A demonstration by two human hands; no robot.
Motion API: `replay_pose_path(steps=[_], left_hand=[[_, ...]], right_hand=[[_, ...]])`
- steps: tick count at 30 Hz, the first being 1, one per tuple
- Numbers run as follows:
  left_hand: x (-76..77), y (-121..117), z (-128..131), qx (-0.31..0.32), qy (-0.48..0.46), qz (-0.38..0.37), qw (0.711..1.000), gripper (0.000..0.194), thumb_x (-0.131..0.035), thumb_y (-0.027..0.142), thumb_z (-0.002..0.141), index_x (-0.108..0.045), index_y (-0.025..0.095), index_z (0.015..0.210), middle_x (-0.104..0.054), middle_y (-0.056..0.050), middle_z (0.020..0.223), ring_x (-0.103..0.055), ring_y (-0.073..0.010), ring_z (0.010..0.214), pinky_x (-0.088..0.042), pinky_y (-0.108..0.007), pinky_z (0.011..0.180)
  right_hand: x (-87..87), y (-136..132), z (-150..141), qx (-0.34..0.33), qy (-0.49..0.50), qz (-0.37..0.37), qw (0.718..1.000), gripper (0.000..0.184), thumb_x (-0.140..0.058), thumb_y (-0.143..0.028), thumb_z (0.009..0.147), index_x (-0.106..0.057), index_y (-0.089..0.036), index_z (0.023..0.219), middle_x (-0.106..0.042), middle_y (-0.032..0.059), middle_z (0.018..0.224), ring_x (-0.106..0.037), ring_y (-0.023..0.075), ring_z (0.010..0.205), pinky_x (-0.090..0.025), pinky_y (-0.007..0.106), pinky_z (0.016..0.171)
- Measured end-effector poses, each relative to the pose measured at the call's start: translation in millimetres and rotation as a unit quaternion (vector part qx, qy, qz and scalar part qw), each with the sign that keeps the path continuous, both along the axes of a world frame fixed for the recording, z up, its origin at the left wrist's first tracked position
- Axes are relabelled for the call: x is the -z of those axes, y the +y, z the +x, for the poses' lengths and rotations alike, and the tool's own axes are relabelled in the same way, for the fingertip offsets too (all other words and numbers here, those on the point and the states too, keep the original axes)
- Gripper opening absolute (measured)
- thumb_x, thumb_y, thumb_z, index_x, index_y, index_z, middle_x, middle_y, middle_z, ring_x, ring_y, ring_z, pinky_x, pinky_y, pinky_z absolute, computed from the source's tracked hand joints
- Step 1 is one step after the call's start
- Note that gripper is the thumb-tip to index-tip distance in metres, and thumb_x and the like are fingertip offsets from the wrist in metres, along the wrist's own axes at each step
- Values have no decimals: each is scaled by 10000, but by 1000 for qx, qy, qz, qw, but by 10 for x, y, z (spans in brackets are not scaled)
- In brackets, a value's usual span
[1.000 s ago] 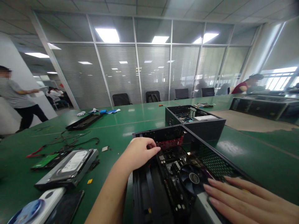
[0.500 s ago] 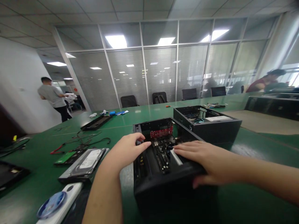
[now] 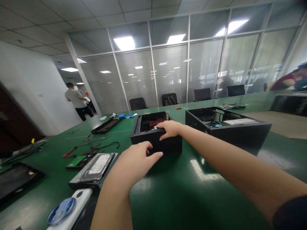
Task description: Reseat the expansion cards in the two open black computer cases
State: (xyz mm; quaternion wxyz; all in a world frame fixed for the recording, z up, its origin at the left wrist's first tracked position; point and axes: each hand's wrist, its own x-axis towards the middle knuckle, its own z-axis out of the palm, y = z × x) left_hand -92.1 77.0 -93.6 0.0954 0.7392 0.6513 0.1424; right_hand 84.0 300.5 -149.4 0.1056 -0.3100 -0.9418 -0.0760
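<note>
A black open-topped computer case (image 3: 155,140) sits on the green table, with a red circuit board (image 3: 157,121) showing inside it. My right hand (image 3: 169,128) is closed over the case's near wall, fingers over the rim and thumb against the outer face. The tips of those fingers are partly lost among the parts inside. Nearer to me, my left hand (image 3: 137,163) hovers in front of the case, thumb and fingers apart, holding nothing. To its left lies a silver hard drive (image 3: 99,166) with a white label.
A second open black case (image 3: 227,137) stands to the right. On the left are tangled cables (image 3: 92,143), a green circuit board (image 3: 77,160), a long black panel (image 3: 106,126) and a blue round object (image 3: 61,210). An orange screwdriver (image 3: 179,108) lies farther back. Two people are in the background.
The computer case has slid away from me across the table, with my right hand on its near wall. My left hand has come away from the case's left side.
</note>
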Motion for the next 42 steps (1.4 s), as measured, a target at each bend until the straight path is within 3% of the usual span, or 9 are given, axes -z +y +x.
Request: replay_pose_path(steps=[8, 14, 17, 20, 22, 28, 33, 37, 42], left_hand=[[121, 173, 6, -127, 63, 51, 989, 453, -439, 634, 777, -634, 247, 910, -702, -84, 887, -640, -274, 810, -404, -326, 628], [156, 205, 6, -138, 52, 57, 987, 469, -438, 646, 768, -635, 238, 889, -700, -94, 880, -639, -272, 796, -391, -322, 618], [130, 177, 18, -127, 43, 66, 989, 468, -443, 645, 767, -633, 240, 905, -700, -89, 885, -639, -263, 797, -397, -318, 627], [74, 139, 16, -128, 30, 79, 988, 478, -438, 653, 768, -626, 251, 946, -700, -81, 906, -636, -257, 805, -399, -310, 621], [42, 117, 17, -128, 25, 81, 988, 485, -432, 663, 766, -624, 255, 943, -699, -73, 891, -634, -253, 793, -400, -309, 618], [24, 68, 82, -114, 29, 81, 990, 498, -440, 672, 755, -623, 245, 935, -700, -81, 908, -634, -258, 796, -398, -309, 613], [-7, 7, 162, -110, 24, 112, 987, 487, -425, 675, 767, -619, 266, 949, -700, -65, 906, -636, -260, 800, -404, -321, 625], [-23, -18, 203, -104, 23, 123, 987, 476, -436, 673, 771, -623, 261, 919, -700, -55, 877, -636, -251, 785, -411, -322, 631], [-69, -71, 246, -79, -5, 138, 987, 539, -398, 723, 768, -620, 261, 935, -702, -35, 889, -631, -232, 787, -417, -306, 627]], right_hand=[[123, 609, -245, 62, 33, 2, 998, 904, -583, -813, 572, -503, -335, 1335, -593, 32, 1271, -575, 278, 1117, -442, 370, 937], [170, 596, -262, 89, 47, 30, 994, 888, -565, -839, 562, -562, -300, 1267, -621, 79, 1218, -564, 324, 1115, -365, 497, 980], [203, 506, -160, 99, 56, 24, 993, 946, -586, -784, 619, -404, -291, 1406, -577, 99, 1285, -542, 327, 1155, -385, 479, 964], [165, 331, 78, 48, 51, 3, 998, 1028, -572, -690, 724, -67, -274, 1517, -378, 107, 1468, -462, 293, 1263, -379, 417, 997], [81, 156, 318, 30, 40, 2, 999, 1000, -529, -681, 766, -9, -274, 1517, -247, 99, 1529, -386, 288, 1325, -331, 423, 1041], [-99, -380, 1441, 206, 61, 56, 975, 679, -318, -705, 857, -502, -232, 1308, -640, 101, 1164, -604, 261, 1014, -407, 369, 855], [293, -563, 2372, 350, 122, 74, 926, 614, -283, -685, 875, -623, -176, 933, -667, 86, 873, -598, 216, 799, -369, 306, 684], [605, -627, 2472, 360, 113, 172, 910, 600, -207, -578, 937, -630, -176, 799, -663, 94, 864, -586, 232, 899, -327, 333, 761], [537, -546, 2263, 487, 135, 131, 853, 711, -186, -666, 888, -683, -189, 712, -660, 114, 742, -599, 256, 764, -309, 349, 686]])
